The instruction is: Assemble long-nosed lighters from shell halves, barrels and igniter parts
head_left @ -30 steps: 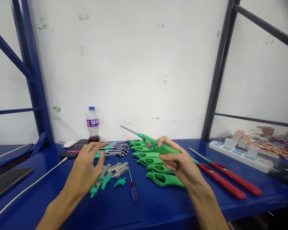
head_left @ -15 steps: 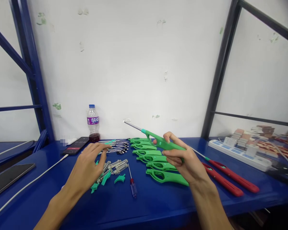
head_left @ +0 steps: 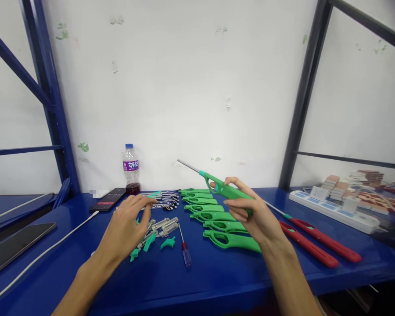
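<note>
Screwdriver [head_left: 186,254] left of handles [head_left: 225,216], bottle [head_left: 131,170] perhaps against wall [head_left: 177,87]

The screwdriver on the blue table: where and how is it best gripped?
Grip the screwdriver by its thick purple handle, probably from above, coming from the near side: it lies with the handle nearer and the thin shaft pointing away, beside the clear plastic parts.

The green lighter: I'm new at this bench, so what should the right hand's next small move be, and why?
Perhaps the right hand should lower the green lighter beside the red lighters: it is held up off the table, its metal rod is in place, and a red lighter lying there has a rod too.
</note>
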Available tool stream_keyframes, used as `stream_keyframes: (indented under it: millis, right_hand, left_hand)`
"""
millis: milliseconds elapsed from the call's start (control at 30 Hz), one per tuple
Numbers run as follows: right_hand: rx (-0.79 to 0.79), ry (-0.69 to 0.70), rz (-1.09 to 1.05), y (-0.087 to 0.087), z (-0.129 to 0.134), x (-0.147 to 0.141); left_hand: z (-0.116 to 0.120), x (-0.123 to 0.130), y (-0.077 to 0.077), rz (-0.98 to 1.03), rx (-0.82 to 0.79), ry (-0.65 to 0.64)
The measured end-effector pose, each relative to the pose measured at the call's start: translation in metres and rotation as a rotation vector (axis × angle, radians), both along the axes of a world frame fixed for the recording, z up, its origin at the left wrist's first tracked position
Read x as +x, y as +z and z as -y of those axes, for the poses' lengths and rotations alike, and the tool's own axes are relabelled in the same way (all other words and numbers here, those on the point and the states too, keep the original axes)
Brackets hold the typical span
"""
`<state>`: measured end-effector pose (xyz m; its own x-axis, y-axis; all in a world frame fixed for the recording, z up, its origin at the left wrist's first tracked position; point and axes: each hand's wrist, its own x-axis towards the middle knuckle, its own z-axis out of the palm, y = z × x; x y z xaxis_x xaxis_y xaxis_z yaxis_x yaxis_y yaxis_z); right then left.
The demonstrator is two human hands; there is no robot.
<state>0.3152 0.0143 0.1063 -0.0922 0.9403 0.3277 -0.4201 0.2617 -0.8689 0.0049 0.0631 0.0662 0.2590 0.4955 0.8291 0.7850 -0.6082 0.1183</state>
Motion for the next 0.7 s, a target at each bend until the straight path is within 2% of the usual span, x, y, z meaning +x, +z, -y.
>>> stream_keyframes:
  millis: [300, 500, 600, 700]
  right_hand:
    - [0.035, -0.038, -0.013, 0.005, 0.010, 0.001]
    - [0.063, -0.066, -0.050, 0.003, 0.003, 0.005]
    - [0.116, -0.160, 0.135, 0.006, 0.002, 0.019]
    - [0.132, -0.301, 0.572, 0.012, 0.011, 0.046]
  left_hand:
    - [0.001, 0.001, 0.000, 0.007, -0.012, -0.022]
    - [0.005, 0.005, 0.000, -0.017, -0.037, -0.049]
    - [0.005, 0.006, 0.001, -0.017, -0.057, -0.079]
    - [0.002, 0.005, 0.000, -0.011, -0.057, -0.075]
